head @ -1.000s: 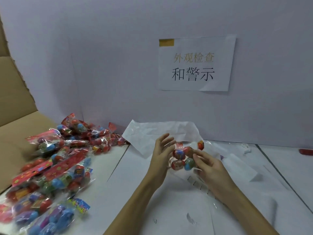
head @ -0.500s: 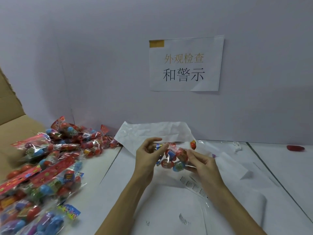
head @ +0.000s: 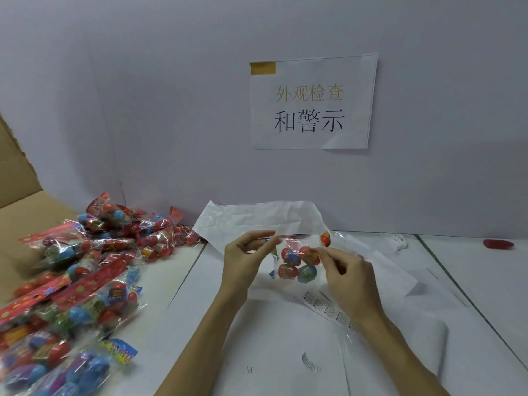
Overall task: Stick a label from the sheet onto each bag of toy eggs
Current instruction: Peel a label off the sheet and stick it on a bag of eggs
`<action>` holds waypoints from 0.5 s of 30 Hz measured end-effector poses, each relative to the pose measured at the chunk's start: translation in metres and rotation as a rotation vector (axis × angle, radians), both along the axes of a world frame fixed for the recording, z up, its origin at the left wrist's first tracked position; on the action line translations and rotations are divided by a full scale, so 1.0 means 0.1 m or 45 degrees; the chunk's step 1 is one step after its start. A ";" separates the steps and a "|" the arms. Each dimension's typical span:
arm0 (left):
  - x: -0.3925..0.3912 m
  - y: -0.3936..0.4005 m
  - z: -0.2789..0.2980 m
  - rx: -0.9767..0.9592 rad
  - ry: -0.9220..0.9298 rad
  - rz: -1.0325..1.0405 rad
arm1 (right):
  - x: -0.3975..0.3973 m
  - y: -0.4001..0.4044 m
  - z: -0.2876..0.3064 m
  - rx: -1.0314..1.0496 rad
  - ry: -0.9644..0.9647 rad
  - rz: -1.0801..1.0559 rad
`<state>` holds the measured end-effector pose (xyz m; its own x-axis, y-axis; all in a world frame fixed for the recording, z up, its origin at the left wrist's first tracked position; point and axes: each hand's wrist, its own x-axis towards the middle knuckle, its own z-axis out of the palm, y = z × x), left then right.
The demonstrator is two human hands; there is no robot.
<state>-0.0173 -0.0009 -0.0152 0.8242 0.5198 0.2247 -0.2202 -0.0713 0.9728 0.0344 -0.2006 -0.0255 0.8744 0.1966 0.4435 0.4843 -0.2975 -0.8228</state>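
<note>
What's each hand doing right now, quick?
Left hand: pinching the top edge of the bag of toy eggs.
Right hand: fingers curled on the same bag's right side.

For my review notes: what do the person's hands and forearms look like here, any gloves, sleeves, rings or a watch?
Both are bare. The left hand and right hand wear no gloves, and no rings show on the visible fingers. Both forearms are uncovered down to the frame's lower edge: no sleeve, watch or wristband is in view. Fingernails look short and unpainted, though the picture is too soft to be sure.
</note>
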 end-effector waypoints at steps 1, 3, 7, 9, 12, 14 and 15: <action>0.00 -0.01 0.00 -0.003 -0.002 0.017 | 0.01 -0.01 0.01 0.079 0.039 0.044; 0.02 -0.04 0.00 -0.092 0.039 0.045 | 0.05 -0.04 0.02 0.307 0.138 0.207; 0.03 -0.04 0.03 -0.517 0.307 -0.275 | 0.05 -0.08 0.06 0.421 0.164 0.481; 0.02 -0.05 0.01 -0.520 0.319 -0.427 | 0.04 -0.08 0.05 0.376 0.211 0.548; 0.01 -0.06 -0.01 -0.335 0.232 -0.415 | 0.04 -0.08 0.07 0.418 0.331 0.608; 0.01 -0.04 -0.03 -0.295 0.176 -0.431 | 0.01 -0.06 0.10 0.513 0.362 0.600; 0.02 -0.03 -0.03 -0.300 0.156 -0.460 | 0.00 -0.04 0.10 0.551 0.380 0.587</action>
<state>-0.0157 -0.0044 -0.0182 0.9754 0.2190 0.0238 -0.0723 0.2160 0.9737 0.0346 -0.2051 -0.0151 0.8410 0.4368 0.3193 0.2168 0.2688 -0.9385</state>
